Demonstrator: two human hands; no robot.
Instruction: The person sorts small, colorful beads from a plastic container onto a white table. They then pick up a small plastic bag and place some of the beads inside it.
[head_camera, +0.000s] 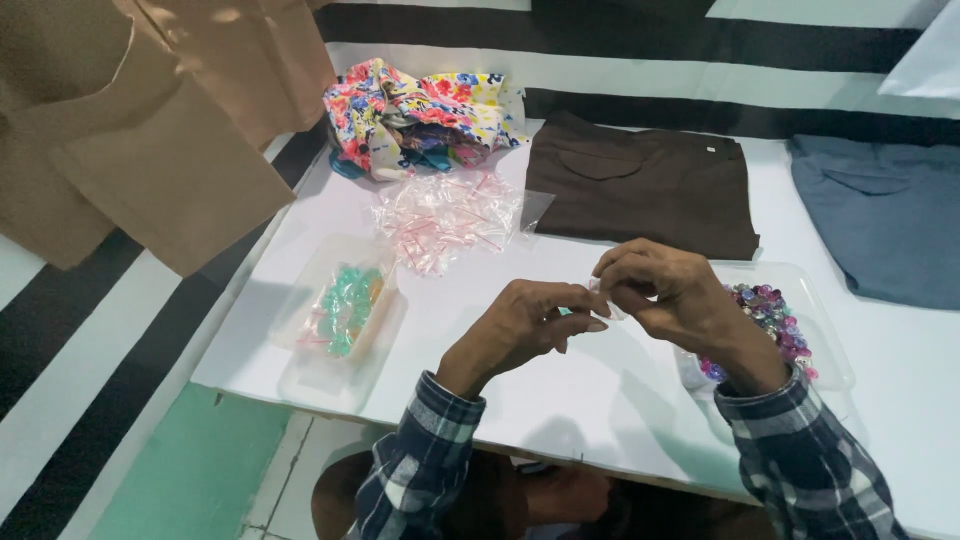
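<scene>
Head view: both hands meet over the middle of the white tabletop (520, 400). Right hand (665, 290) has its fingertips pressed together on a small clear bag (600, 290) (mostly hidden, looks like a tiny zip pouch). Left hand (530, 325) is curled, fingertips pinching the same bag from the other side; a speck of green shows at its fingertips, too small to identify. Bag is held in the air above the tabletop, touching nothing else.

Outward: clear tray of purple and pink beads (770, 315) just beside the right wrist. Clear tray of green beads (345, 300) to the left, well apart. Pile of empty zip bags (445, 215) further back. Behind that, floral cloth (420, 115), folded brown garment (640, 185), grey-blue garment (885, 215).

Risks, my read: grip is fingertip-only on slick film, so the bag could slip and spill whatever is inside. Right sleeve (800, 440) overlaps the purple tray's edge; a wrist shift could tip it and scatter beads off the tabletop.
</scene>
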